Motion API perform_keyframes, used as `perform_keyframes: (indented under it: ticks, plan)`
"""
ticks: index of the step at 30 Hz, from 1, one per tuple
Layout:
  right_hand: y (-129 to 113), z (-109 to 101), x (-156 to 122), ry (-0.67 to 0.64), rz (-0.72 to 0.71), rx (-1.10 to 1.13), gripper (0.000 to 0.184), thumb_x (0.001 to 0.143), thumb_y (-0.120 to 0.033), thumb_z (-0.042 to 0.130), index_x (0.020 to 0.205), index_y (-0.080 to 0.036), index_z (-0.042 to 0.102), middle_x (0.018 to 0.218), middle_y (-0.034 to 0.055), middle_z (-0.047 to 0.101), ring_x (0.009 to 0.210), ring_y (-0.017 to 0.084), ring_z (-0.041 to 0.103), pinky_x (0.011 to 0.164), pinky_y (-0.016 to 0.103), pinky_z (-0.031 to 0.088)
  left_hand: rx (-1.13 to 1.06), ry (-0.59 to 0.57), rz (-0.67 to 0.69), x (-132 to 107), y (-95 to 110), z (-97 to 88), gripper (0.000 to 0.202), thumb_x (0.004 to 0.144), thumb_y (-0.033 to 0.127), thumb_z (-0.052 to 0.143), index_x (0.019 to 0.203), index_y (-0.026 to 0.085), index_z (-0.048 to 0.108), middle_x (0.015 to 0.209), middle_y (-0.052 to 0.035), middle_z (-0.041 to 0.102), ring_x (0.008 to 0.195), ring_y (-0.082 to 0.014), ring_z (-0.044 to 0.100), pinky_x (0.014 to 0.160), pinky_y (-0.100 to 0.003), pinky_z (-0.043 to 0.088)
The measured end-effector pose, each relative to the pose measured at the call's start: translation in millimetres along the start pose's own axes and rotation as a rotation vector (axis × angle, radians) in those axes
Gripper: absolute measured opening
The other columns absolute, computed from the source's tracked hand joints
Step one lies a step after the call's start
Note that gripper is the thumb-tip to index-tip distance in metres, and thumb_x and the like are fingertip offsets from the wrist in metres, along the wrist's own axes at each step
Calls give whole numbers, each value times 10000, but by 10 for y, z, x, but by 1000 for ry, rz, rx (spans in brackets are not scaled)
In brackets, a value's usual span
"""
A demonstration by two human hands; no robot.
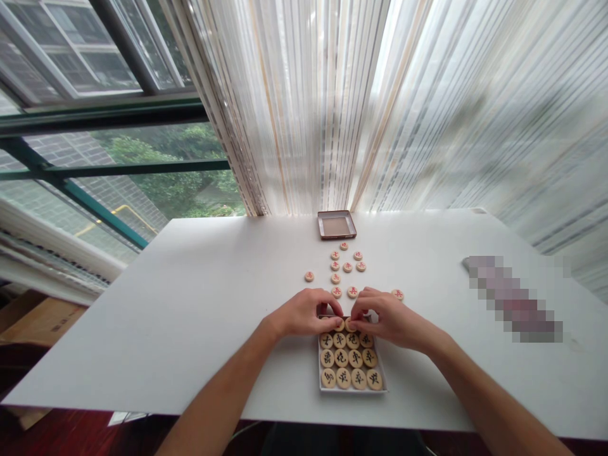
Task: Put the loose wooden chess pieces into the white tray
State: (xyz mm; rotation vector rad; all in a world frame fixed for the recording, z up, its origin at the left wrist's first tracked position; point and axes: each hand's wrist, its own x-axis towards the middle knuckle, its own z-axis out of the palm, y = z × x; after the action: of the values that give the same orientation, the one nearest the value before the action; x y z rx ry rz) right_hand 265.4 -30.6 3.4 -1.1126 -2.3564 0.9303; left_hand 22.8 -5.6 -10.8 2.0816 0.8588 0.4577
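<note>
The left hand (pixel 304 313) and right hand (pixel 392 320) curl over the top row of wooden xiangqi pieces (pixel 350 325) in a tray (pixel 352 390), fingertips touching them, grip unclear; loose red-marked pieces (pixel 352 292) lie just beyond on the bench (pixel 166 329).

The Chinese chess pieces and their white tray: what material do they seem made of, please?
The Chinese chess pieces look like pale wood, smooth and slightly glossy, from their warm tone. The white tray seems card or plastic; its thin rim leaves this open.

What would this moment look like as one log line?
left hand: touching top-row xiangqi piece | right hand: touching next piece | tray: black-marked pieces in rows | table: red-marked pieces loose
</note>
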Motion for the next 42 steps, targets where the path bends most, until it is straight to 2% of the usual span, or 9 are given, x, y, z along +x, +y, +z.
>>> perform_keyframes:
  ticks: [4,7,9,12,15,17,24,32,42]
  plan:
    - [12,-12,-7,44,11,10,189,929,-390,636,838,-239,705,849,35,672,819,191,605,712,304,479,-4,3,1,-8,3,-5,174,829,288,681,948,173,732,796,-12,658,659,-105,526,605,-212,442]
    - [42,-28,6,162,7,12,220,951,-395,594,851,-230,699,822,41,668,748,173,597,649,289,472,-15,44,15,-8,9,-11,195,871,320,648,972,173,726,803,-17,681,639,-100,518,595,-214,444]
    - [72,-30,21,254,-9,4,233,964,-400,572,871,-224,695,805,45,670,713,169,589,628,292,472,-12,133,26,2,2,-19,224,896,345,627,1017,180,718,860,-30,704,664,-105,544,615,-222,459]
    - [116,-18,43,336,-27,-31,256,976,-415,547,895,-226,700,814,57,683,705,176,589,628,306,487,40,350,39,21,-38,-52,250,923,355,598,1094,197,690,936,-46,714,720,-122,589,662,-241,486]
    - [145,5,54,338,-33,-60,270,982,-418,534,912,-228,713,824,64,693,711,181,602,635,312,498,167,550,39,25,-109,-123,220,935,314,574,1105,206,664,973,-51,697,758,-138,600,711,-267,503]
    - [156,19,57,328,-32,-70,266,985,-412,532,935,-229,719,836,65,700,714,179,609,640,310,500,268,613,46,13,-163,-183,207,927,279,578,1108,213,652,1033,-58,681,798,-154,598,790,-303,515]
    - [184,48,65,329,-16,-74,254,982,-412,538,961,-235,718,871,59,725,686,169,605,623,302,489,468,508,25,-18,-333,-262,341,859,267,679,1189,210,615,1105,-74,650,986,-231,583,934,-390,494]
    - [185,58,63,339,-28,-68,252,986,-407,531,960,-232,711,873,52,730,678,165,601,630,299,492,527,542,-83,16,-451,-209,180,900,259,615,1055,202,687,1002,-75,644,974,-237,586,916,-383,502]
    - [204,68,65,331,-27,-54,226,987,-387,537,958,-233,700,865,45,721,674,159,593,638,293,486,450,531,-75,23,-367,-194,175,921,292,604,1048,201,683,1008,-67,644,879,-195,617,837,-328,525]
